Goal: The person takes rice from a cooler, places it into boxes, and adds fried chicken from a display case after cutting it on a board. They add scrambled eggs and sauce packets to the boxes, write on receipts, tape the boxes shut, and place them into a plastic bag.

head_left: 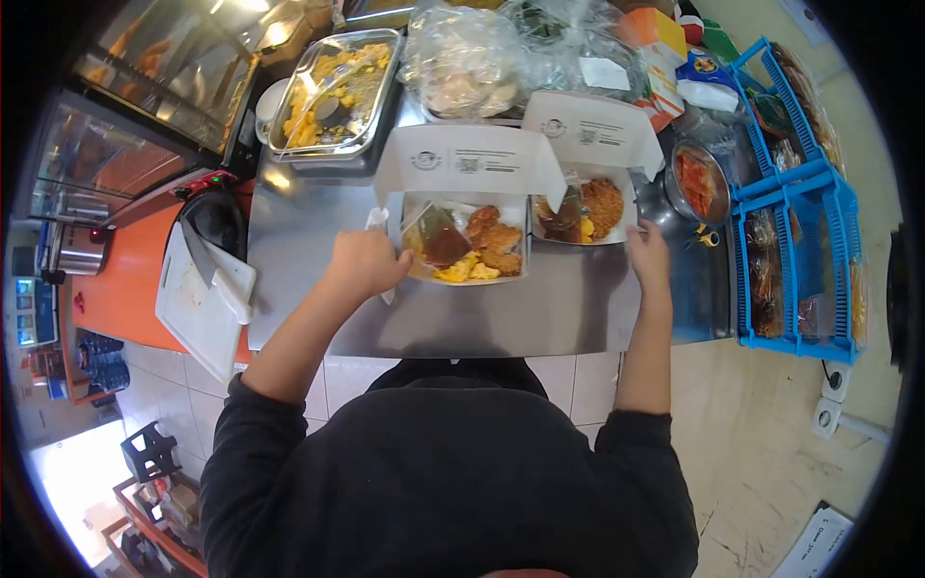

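Two white takeaway boxes stand side by side on the steel counter with their printed lids raised. The left box (525,252) holds fried chicken pieces (495,241), yellow scrambled-egg-like food (469,268) and a bag of brown sauce (443,247). Inside the right box (568,238) are a breaded cutlet (604,207) and another sauce bag (563,217). My left hand (364,264) is closed beside the left box; a narrow white strip (379,220) shows above and below it. My right hand (651,254) has its fingers apart at the right box's near right corner.
Behind the boxes are a glass-lidded tray (371,130) of yellow food and plastic-wrapped food (458,63). A metal bowl (699,183) of red food and blue baskets (795,260) stand right. At left, a knife (199,252) lies on a cutting board (193,303) near a heated display case (145,125).
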A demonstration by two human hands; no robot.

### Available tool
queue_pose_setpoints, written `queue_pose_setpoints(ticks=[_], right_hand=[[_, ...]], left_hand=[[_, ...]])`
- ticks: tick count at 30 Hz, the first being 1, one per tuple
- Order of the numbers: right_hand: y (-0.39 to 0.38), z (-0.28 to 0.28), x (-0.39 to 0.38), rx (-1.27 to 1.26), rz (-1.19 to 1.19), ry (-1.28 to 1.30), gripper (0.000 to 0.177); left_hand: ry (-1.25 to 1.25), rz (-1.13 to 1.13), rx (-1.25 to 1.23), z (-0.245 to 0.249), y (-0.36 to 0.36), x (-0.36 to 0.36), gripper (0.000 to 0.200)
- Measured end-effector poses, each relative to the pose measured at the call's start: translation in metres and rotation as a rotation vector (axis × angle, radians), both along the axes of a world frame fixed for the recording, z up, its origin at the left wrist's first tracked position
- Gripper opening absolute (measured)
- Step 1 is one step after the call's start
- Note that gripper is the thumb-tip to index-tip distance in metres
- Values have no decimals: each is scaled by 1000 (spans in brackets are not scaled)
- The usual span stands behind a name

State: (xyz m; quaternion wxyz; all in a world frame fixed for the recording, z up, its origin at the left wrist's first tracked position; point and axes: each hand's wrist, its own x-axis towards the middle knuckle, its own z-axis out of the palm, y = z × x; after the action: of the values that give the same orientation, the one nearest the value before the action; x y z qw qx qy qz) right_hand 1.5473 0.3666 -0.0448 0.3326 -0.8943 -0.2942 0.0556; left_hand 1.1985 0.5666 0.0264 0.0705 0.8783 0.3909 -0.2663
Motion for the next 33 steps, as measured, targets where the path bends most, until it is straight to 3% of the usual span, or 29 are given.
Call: queue_pose_setpoints(ticks=[2,6,8,10,15,18,20,22,25,27,28,29,30,31,32,33], right_hand=[[17,1,18,-155,9,501,25],[-4,-14,64,-156,217,512,25],[-38,-30,85,64,213,572,22],[-71,-36,100,125,202,651,20],[-101,-10,102,-152,407,189,21],[-81,3,87,-116,591,201,20],[-55,5,65,-90,792,255,19],[-41,14,34,-129,913,324,18],[-36,25,-36,-101,1092,323,16],[-29,14,-90,6,1263,336,16],[-36,-3,-112,67,1344,393,15],[-37,-13,-131,-169,1393,414,17],[-40,-16,-171,-122,1495,490,19],[-61,-19,-211,-139,1496,720,23],[-74,-26,-249,-14,1701,569,26],[-98,-29,-293,12,1704,708,27]], left_hand=[[-33,81,-125,-18,1,9,35],[-190,295,-227,-39,-5,-1,34],[-204,404,-229,-42,-29,-21,34],[-273,616,-226,-50,-62,-44,36],[-569,1008,-238,-48,-162,-69,36],[-693,1205,-108,-60,-232,-89,37],[-716,1306,-43,-62,-279,-103,37],[-655,1401,-87,-31,-316,-102,35],[-746,1474,15,-60,-400,-134,32],[-771,1670,81,-61,-478,-143,31],[-656,1753,94,-63,-513,-146,32],[-634,1789,9,-55,-544,-153,36],[-560,1821,-101,-46,-564,-168,37],[-543,1848,22,-52,-610,-174,37],[-527,1963,3,-60,-653,-182,38],[-507,1983,71,-48,-690,-186,39]])
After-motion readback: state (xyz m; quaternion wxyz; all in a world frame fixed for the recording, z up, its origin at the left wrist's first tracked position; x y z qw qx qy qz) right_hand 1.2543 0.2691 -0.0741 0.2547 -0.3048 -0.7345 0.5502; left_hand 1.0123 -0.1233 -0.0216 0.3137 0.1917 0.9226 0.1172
